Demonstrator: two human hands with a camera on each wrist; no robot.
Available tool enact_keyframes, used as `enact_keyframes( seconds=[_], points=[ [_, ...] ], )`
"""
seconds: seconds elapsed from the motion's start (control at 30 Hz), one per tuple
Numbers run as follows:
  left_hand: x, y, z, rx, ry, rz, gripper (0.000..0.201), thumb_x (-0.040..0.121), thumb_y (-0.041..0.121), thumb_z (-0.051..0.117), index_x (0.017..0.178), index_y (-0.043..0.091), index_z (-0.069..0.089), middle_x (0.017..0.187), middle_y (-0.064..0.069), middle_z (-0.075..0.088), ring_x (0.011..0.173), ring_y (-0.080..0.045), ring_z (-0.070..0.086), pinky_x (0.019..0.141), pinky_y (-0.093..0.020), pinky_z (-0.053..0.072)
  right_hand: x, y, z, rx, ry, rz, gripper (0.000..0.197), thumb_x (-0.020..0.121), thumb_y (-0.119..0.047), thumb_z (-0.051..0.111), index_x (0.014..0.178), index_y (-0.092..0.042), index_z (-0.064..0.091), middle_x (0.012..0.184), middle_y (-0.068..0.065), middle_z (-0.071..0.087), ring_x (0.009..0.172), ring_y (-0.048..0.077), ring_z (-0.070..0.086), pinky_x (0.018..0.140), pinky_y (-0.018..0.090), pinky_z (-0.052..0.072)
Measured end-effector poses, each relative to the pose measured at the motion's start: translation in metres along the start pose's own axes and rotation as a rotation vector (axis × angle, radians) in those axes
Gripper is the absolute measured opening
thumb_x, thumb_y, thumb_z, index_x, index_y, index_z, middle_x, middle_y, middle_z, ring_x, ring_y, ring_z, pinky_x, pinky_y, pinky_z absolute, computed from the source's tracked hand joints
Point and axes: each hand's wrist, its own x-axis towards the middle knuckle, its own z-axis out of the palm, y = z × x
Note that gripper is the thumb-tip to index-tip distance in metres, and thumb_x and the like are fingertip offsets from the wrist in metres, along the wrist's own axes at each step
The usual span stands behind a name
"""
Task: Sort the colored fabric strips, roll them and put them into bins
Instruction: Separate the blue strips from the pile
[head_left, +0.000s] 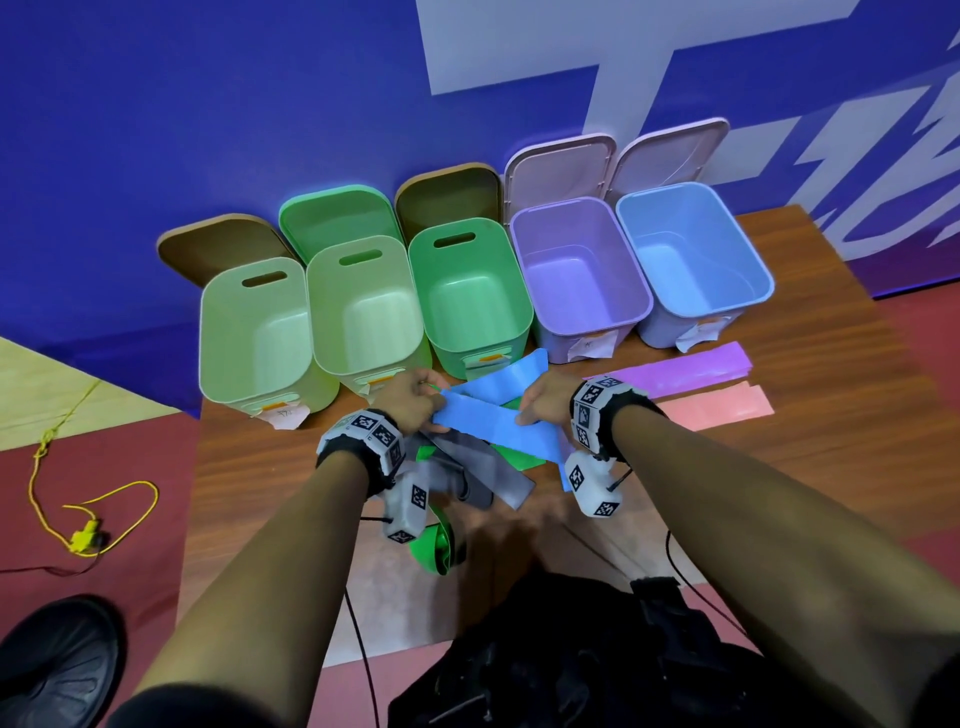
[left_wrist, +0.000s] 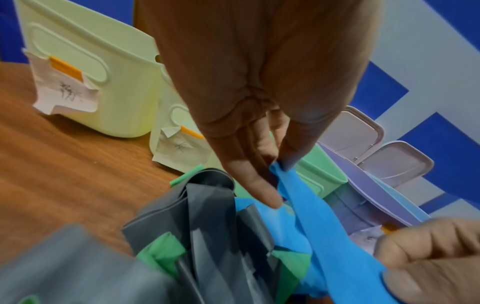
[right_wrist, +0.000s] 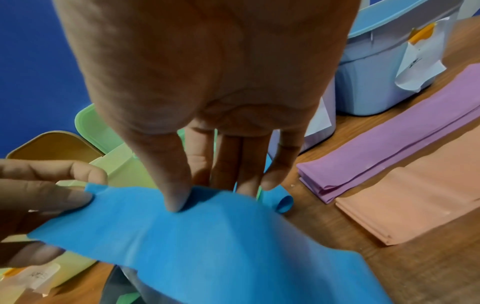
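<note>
Step in hand: sorting. My left hand and right hand each pinch the long blue fabric strip, lifted above the tangled grey-and-green strip pile. Next, I judge: pull free, roll tight.

A blue strip is held between the left hand and the right hand; grey strips and green strips are seen beneath them. Beyond the right hand, a purple strip and a salmon-pink strip are laid
</note>
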Motion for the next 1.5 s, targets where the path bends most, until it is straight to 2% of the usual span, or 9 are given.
enact_keyframes(
  seconds=[0.13,0.27,0.33,0.53,0.7,0.83,1.1,1.37,1.5],
  points=[
    [0.000,0.000,0.001,0.040,-0.012,0.072,0.016,0.098,0.002,0.055,0.089,0.014,0.061,0.066,-0.006,0.058,0.054,-0.016,0.058,0.053,-0.030,0.057,0.005,0.003,0.007,0.089,0.004,-0.021,0.020,0.087,-0.014,0.068,0.091,0.006,0.070,0.079,0.020,0.062,0.075,0.022,0.049,0.070,0.033,0.046],
    [0.005,-0.004,-0.002,0.048,-0.034,0.089,0.018,0.096,0.005,0.061,0.086,0.018,0.067,0.064,-0.012,0.061,0.056,-0.021,0.054,0.062,-0.037,0.051,0.013,0.004,0.007,0.151,0.058,-0.035,0.017,0.085,-0.007,0.064,0.079,-0.021,0.070,0.072,-0.005,0.067,0.066,0.016,0.067,0.065,0.027,0.059],
    [0.008,-0.005,-0.003,0.079,-0.035,0.081,0.018,0.094,0.009,0.065,0.084,0.024,0.070,0.072,-0.019,0.060,0.065,-0.025,0.049,0.064,-0.040,0.046,0.019,0.001,0.007,0.169,0.058,-0.039,0.015,0.087,-0.009,0.064,0.090,-0.022,0.070,0.095,0.003,0.070,0.083,0.025,0.072,0.076,0.035,0.062],
    [0.023,-0.010,-0.008,0.230,0.010,0.001,0.008,0.092,0.018,0.070,0.095,0.011,0.068,0.080,-0.003,0.065,0.065,-0.012,0.053,0.048,-0.005,0.039,0.036,-0.013,0.003,0.043,0.018,-0.075,0.043,0.095,-0.010,0.054,0.138,-0.019,0.056,0.143,0.003,0.055,0.131,0.023,0.052,0.107,0.032,0.045],
    [0.036,-0.017,-0.010,0.191,-0.011,-0.022,0.008,0.092,0.018,0.070,0.085,0.015,0.066,0.082,-0.009,0.064,0.071,-0.022,0.058,0.062,-0.026,0.056,0.051,-0.025,0.006,-0.082,-0.071,-0.107,0.057,0.099,-0.009,0.044,0.153,-0.025,0.035,0.161,0.001,0.032,0.124,0.024,0.051,0.093,0.021,0.036],
    [0.045,-0.019,-0.012,0.160,-0.021,-0.059,0.008,0.093,0.019,0.069,0.088,0.015,0.065,0.080,-0.010,0.059,0.071,-0.023,0.057,0.056,-0.024,0.054,0.062,-0.033,0.011,-0.100,-0.057,-0.133,0.060,0.099,-0.008,0.044,0.155,-0.022,0.029,0.163,0.003,0.026,0.149,0.025,0.027,0.119,0.030,0.026],
    [0.057,-0.020,-0.018,0.006,-0.091,-0.121,0.008,0.094,0.011,0.065,0.088,0.011,0.060,0.087,-0.011,0.059,0.074,-0.028,0.061,0.052,-0.028,0.059,0.077,-0.037,0.008,-0.150,0.002,0.001,0.041,0.092,-0.006,0.056,0.133,-0.003,0.057,0.136,0.021,0.057,0.121,0.036,0.057,0.102,0.043,0.049],
    [0.056,-0.010,-0.013,-0.064,-0.065,-0.148,0.009,0.099,-0.004,0.050,0.096,0.004,0.054,0.077,-0.007,0.050,0.064,-0.014,0.055,0.050,-0.022,0.056,0.072,-0.030,-0.003,-0.108,0.046,-0.025,0.026,0.087,-0.034,0.071,0.104,-0.014,0.070,0.103,0.009,0.069,0.098,0.033,0.065,0.085,0.038,0.055],
    [0.052,-0.005,-0.008,0.008,-0.052,-0.133,0.009,0.096,0.000,0.056,0.103,0.006,0.058,0.081,-0.009,0.053,0.066,-0.017,0.055,0.055,-0.026,0.058,0.067,-0.030,-0.008,-0.085,0.069,-0.015,0.045,0.085,-0.042,0.073,0.105,-0.002,0.069,0.125,0.016,0.066,0.102,0.031,0.065,0.090,0.035,0.053]
  ],
)
